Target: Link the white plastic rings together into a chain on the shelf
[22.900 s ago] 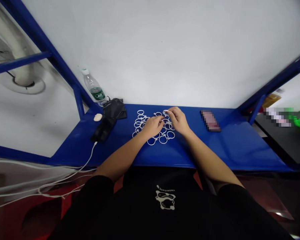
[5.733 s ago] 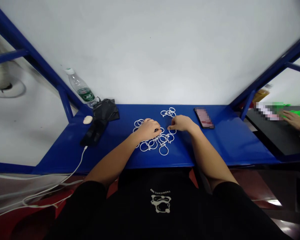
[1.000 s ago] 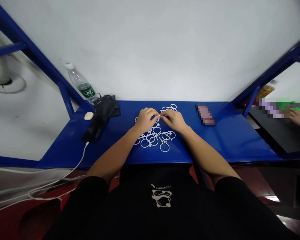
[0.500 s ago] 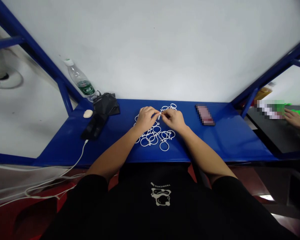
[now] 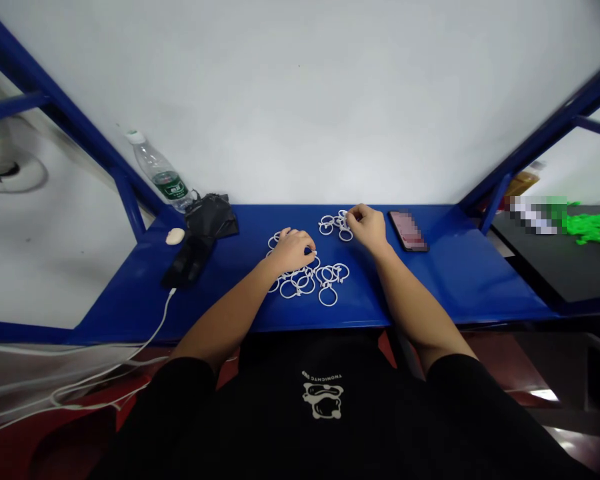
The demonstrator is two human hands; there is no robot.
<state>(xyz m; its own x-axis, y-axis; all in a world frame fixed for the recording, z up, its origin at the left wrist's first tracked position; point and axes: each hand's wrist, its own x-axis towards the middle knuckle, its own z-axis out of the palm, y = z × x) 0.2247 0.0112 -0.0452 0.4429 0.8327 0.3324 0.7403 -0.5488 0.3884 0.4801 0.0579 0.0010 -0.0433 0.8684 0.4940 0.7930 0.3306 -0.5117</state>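
Observation:
White plastic rings with small clasps lie in a loose pile [image 5: 296,285] on the blue table. My left hand [image 5: 291,252] rests over this pile, fingers curved and thumb apart, touching the rings under it; no ring is visibly gripped. Farther back, my right hand [image 5: 369,227] has its thumb and fingertips pinched together at the edge of a smaller group of white rings [image 5: 326,225]. A ring shows at those fingertips, partly hidden by them. Several more rings [image 5: 328,295] lie nearer the table's front edge.
At the right lies a phone [image 5: 408,232]. To the left are a black plastic bag [image 5: 213,217], a clear bottle [image 5: 163,175], a pale rounded object [image 5: 175,236] and a white cable [image 5: 164,317]. Green pieces [image 5: 593,228] lie on a neighbouring black surface.
My hands have parted from a small white piece held between them. The left moved down onto the pile, the right moved rightward to the back group. A co-worker's hand has left the right side.

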